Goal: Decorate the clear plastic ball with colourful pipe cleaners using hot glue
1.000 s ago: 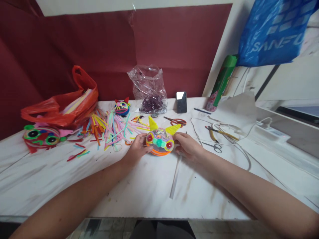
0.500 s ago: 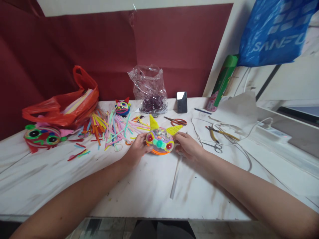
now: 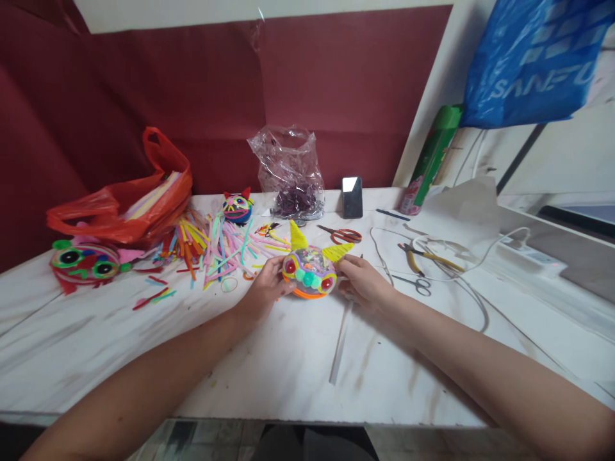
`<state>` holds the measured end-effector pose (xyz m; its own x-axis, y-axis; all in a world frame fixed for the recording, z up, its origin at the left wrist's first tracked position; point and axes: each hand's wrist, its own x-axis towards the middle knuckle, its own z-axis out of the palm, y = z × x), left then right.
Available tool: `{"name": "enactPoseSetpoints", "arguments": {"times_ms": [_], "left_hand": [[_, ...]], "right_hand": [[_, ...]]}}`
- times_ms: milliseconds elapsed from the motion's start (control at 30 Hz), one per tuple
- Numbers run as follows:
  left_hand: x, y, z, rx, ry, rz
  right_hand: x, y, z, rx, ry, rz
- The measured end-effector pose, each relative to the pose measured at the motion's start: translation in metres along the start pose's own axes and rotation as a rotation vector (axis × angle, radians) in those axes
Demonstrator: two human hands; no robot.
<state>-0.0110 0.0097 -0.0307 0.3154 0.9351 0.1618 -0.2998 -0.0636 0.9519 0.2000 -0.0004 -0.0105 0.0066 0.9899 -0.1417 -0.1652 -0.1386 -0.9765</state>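
Note:
A round craft head (image 3: 309, 271) with two yellow ears, red eyes, a teal nose and an orange rim rests on the white marble table (image 3: 269, 358). My left hand (image 3: 263, 291) grips its left side with curled fingers. On its right side my right hand (image 3: 361, 282) pinches it just under the right yellow ear. A heap of coloured pipe-cleaner pieces (image 3: 211, 246) lies just behind my left hand.
A red plastic bag (image 3: 125, 203) and a red frog-like craft face (image 3: 85, 261) sit at the left. A small cat-face craft (image 3: 236, 207), clear bag (image 3: 290, 174), phone (image 3: 352, 196), orange scissors (image 3: 342, 235), pliers (image 3: 423, 255), small scissors (image 3: 411, 282), green can (image 3: 427, 163) and white cable (image 3: 473, 298) lie behind and right. A white strip (image 3: 340, 342) lies near the front.
Both hands stay on the craft head; my view has shifted very slightly, nothing else moves.

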Motion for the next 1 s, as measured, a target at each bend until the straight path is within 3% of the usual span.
{"name": "enactPoseSetpoints", "arguments": {"times_ms": [1000], "left_hand": [[0.0013, -0.0028, -0.0009, -0.015, -0.003, 0.015]], "right_hand": [[-0.0009, 0.0006, 0.0008, -0.086, 0.002, 0.013]]}}
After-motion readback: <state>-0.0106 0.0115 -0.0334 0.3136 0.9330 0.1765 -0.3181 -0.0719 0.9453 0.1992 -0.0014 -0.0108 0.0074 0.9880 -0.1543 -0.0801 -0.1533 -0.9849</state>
